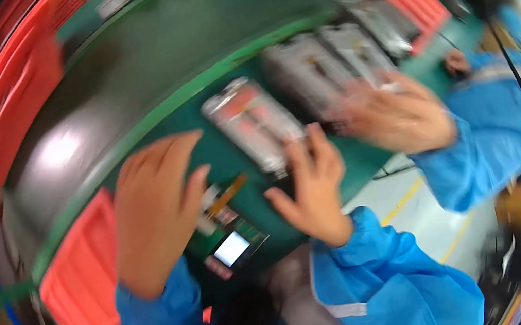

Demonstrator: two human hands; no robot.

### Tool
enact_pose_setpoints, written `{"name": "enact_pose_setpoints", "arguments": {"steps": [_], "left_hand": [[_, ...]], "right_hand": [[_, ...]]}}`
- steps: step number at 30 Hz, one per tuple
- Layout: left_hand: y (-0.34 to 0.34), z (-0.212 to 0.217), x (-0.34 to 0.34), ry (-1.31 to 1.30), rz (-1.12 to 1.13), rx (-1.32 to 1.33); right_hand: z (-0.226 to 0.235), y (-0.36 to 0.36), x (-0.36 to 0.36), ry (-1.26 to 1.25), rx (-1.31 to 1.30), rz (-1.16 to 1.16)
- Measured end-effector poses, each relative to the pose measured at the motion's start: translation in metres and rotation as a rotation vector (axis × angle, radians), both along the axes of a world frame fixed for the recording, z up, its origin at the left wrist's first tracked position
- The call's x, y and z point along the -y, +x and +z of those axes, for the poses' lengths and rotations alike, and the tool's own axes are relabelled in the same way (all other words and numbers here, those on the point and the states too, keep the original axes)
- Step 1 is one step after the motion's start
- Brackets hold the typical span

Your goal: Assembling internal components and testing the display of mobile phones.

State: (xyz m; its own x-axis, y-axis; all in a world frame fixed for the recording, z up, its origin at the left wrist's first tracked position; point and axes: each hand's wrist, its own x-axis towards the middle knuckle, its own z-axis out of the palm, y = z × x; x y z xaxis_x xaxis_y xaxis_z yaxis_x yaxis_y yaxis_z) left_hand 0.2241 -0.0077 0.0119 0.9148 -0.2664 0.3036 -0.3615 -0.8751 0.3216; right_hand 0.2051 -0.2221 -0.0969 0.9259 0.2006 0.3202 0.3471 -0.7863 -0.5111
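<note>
Factory assembly line. Long dark conveyor belt (141, 65) with green edge rail (150, 122); green work mat (232, 160); red plastic crates (79, 275) alongside; row of grey electronic assemblies (320, 63) on mat; workers in blue smock sleeves (489, 131); yellow floor lines (405, 200).

The left hand (155, 211) hovers spread above a small circuit board (234, 232). The right hand (313, 188) touches a grey tray (254, 122), fingers open. Beyond it, a co-worker's hand (397, 115) reaches more trays (326, 62).
</note>
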Motion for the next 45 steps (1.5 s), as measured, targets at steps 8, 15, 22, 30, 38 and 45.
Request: {"name": "enact_pose_setpoints", "arguments": {"steps": [8,15,22,30,38,45], "left_hand": [[0.022,-0.038,0.014,-0.195,-0.156,0.180],[0.037,-0.089,0.046,-0.115,-0.161,0.288],[0.030,-0.071,0.070,-0.146,-0.418,0.250],[0.039,-0.046,0.066,-0.349,-0.408,0.089],[0.023,-0.061,0.068,-0.741,-0.479,-0.492],[0.021,-0.071,0.067,-0.997,-0.280,-0.650]], "right_hand": [[0.004,0.012,0.018,-0.019,0.208,0.142],[-0.017,0.021,0.031,-0.089,0.172,0.120],[0.016,0.012,0.039,0.118,0.179,0.274],[0.101,0.061,0.040,0.028,0.130,0.600],[0.120,0.037,0.065,0.116,-0.221,0.812],[0.057,-0.017,0.078,0.149,0.205,0.390]]}}
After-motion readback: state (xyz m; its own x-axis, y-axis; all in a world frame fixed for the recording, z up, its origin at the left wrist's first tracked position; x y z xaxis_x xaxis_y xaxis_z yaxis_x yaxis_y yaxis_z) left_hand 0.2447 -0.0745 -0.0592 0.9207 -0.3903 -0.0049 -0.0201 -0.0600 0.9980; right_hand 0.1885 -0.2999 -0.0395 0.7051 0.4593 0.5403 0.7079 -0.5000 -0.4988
